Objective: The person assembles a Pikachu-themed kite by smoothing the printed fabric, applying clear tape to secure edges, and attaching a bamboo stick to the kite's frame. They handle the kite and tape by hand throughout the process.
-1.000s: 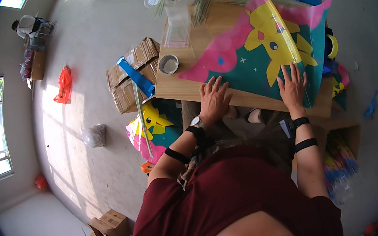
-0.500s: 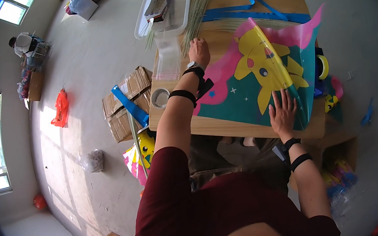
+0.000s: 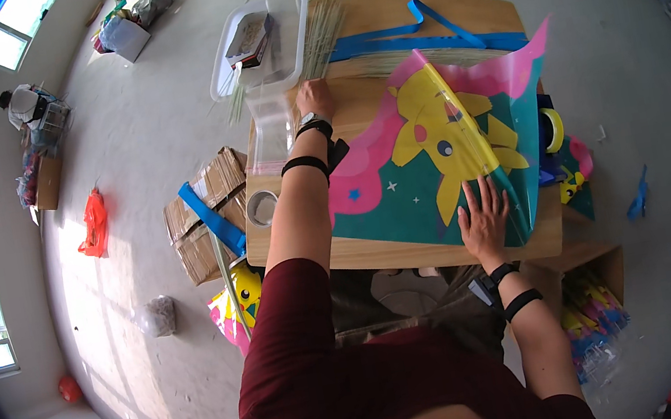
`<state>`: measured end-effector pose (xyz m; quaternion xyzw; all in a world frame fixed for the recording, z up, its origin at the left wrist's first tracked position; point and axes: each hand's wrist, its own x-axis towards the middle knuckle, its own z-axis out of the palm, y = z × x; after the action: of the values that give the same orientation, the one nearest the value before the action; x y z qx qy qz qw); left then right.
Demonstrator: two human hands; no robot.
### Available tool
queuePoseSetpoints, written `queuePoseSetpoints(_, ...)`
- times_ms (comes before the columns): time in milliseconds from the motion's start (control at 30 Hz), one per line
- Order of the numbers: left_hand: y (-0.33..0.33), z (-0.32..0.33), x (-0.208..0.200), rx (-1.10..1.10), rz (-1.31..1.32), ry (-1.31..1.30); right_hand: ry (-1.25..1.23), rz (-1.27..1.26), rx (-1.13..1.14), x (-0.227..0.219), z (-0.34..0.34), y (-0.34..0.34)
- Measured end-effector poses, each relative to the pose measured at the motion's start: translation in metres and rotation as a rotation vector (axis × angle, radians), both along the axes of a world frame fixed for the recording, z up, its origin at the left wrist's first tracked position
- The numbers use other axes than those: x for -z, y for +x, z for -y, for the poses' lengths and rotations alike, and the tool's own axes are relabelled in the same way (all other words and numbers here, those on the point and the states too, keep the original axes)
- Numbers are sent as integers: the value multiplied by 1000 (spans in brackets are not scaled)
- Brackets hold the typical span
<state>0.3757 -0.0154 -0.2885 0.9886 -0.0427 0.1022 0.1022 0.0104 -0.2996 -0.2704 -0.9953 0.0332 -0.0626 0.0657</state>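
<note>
A printed plastic sheet (image 3: 390, 216) in pink, teal and yellow, showing a cartoon character, lies across the wooden table (image 3: 334, 254). A folded yellow-teal strip stands up along its right part. My right hand (image 3: 484, 220) rests flat on the sheet's near edge beside this fold, fingers spread. My left hand (image 3: 314, 99) is closed at the near ends of a bundle of thin pale sticks (image 3: 322, 32); what its fingers hold is hidden. Left of that hand lie clear plastic bags (image 3: 269, 127), and a roll of tape (image 3: 262, 209) sits on the table's left edge.
A clear plastic bin (image 3: 287, 40) holding a small box (image 3: 250, 40) stands at the far left corner. Blue strips (image 3: 387, 39) lie along the far side. A cardboard box (image 3: 213, 194) is left of the table; an open carton (image 3: 603, 267) stands below right.
My left hand has drawn its fingers in and stays by the sticks. The whole view has shifted a little; my right hand remains on the sheet.
</note>
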Motion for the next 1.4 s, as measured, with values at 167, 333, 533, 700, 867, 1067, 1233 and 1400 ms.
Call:
queuePoseSetpoints(167, 1, -3, -7, 18, 2, -52, -2, 26, -6, 1, 1, -1)
queuePoseSetpoints(333, 3, -10, -5, 63, 103, -165, 11, 42, -6, 3, 1, -3)
queuePoseSetpoints(533, -1, -9, -24, 64, 95, -228, 7, 57, 2, 4, 0, -5)
queuePoseSetpoints(700, -25, -3, -60, 215, 104, -411, 23, 78, 5, 5, -2, -4)
queuePoseSetpoints(867, -123, 0, -97, 409, -242, -740, 4, 130, 0, 15, 4, -5)
queuePoseSetpoints(1067, -242, -48, -55, 496, -393, -695, 5, 148, -6, 36, 11, -3)
queuePoseSetpoints(1233, -289, -92, -45, 483, -249, -528, 86, 88, -40, 50, 28, 1)
queuePoseSetpoints(1400, -306, -113, -47, 437, -186, -502, 169, 88, -111, 49, 45, -5)
